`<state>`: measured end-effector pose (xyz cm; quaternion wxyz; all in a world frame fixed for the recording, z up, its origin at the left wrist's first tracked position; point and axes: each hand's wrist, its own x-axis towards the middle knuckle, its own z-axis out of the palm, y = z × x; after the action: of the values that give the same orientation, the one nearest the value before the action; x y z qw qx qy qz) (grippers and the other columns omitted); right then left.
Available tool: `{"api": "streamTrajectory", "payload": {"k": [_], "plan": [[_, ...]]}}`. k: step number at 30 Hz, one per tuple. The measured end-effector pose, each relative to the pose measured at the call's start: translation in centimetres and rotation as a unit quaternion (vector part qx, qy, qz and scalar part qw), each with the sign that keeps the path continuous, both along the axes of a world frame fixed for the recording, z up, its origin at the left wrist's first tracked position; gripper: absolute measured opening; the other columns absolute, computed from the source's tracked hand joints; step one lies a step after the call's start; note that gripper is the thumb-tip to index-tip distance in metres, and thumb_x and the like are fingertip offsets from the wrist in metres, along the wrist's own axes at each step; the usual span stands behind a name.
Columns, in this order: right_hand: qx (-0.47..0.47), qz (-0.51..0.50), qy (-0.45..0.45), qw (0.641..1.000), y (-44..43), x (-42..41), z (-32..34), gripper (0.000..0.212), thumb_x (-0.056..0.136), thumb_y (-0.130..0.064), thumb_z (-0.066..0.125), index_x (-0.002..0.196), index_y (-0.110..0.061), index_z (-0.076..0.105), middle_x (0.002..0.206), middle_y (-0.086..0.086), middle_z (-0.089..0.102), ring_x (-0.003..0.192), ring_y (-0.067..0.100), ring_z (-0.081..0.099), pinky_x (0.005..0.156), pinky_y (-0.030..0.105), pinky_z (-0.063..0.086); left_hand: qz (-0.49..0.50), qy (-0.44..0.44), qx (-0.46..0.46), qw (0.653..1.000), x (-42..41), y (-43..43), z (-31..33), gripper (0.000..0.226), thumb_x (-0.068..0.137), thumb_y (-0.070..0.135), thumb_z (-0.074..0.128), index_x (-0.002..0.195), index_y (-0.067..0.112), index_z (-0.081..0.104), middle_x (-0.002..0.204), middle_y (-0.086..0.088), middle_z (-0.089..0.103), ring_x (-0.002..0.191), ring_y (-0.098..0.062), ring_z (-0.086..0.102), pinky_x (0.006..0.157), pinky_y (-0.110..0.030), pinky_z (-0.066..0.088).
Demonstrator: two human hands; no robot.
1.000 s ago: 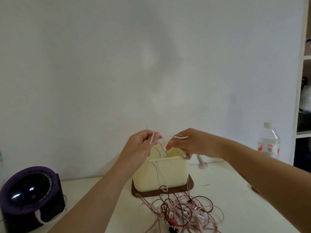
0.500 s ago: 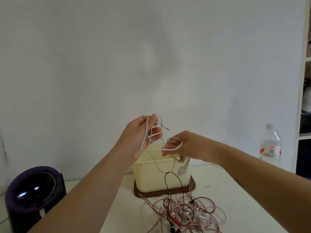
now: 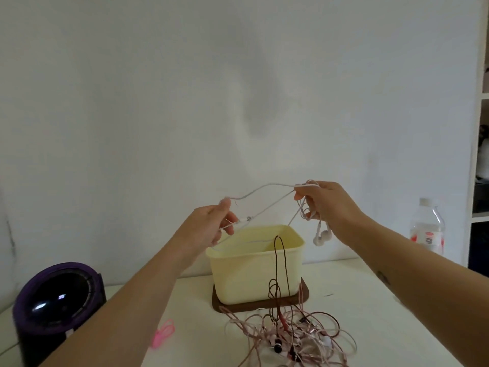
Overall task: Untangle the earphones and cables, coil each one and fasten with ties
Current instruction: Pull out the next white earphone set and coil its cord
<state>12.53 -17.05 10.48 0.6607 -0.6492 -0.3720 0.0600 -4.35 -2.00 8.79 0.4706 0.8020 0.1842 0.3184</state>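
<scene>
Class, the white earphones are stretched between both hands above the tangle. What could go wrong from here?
1. The white earphone cable is stretched between the left hand and right hand; pulling harder may tighten any knot.
2. A dark red cable stands up from the pile, seemingly hooked on it; lifting could drag the pile.
3. The earbuds dangle beside the yellow box and might snag.

Two arms in view, both bare from hand to frame edge. Left hand [image 3: 211,225] and right hand [image 3: 326,205] uncovered. Small dark mark [image 3: 383,277] on right forearm, partway up.
</scene>
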Motion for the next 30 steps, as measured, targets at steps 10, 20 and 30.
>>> {"api": "streamTrajectory", "payload": {"k": [10,20,30], "plan": [[-0.082,0.019,-0.023,0.996,-1.2,0.5,0.2,0.032,0.088,-0.011,0.052,0.056,-0.010,0.045,0.052,0.000,0.036,0.051,0.015,0.035,0.056,0.024,0.043,-0.104,-0.119,-0.188,0.969,0.2,-0.3,0.1,0.036,0.098,0.023,0.045,0.062,0.016,0.045,0.057,0.004,0.035,0.046,-0.009,0.033,0.056,-0.023,0.049],[-0.327,-0.035,-0.236,0.915,-1.1,1.5,-2.0,0.031,0.090,-0.026,0.056,0.065,-0.013,0.069,0.033,-0.010,0.040,0.033,0.004,0.032,0.041,0.015,0.026,0.053,-0.093,-0.084,0.991,0.7,1.3,-1.3,0.029,0.099,0.025,0.041,0.091,0.012,0.066,0.068,-0.001,0.051,0.053,-0.009,0.053,0.078,-0.038,0.053],[-0.229,-0.066,-0.081,0.968,-0.9,4.0,-2.4,0.028,0.097,-0.026,0.048,0.094,-0.009,0.070,0.073,0.004,0.062,0.049,0.018,0.043,0.052,0.026,0.040,0.090,-0.183,-0.193,0.960,-0.3,3.2,-1.3,0.023,0.097,0.028,0.050,0.092,0.010,0.064,0.060,0.003,0.034,0.045,-0.007,0.034,0.063,-0.026,0.048]]}}
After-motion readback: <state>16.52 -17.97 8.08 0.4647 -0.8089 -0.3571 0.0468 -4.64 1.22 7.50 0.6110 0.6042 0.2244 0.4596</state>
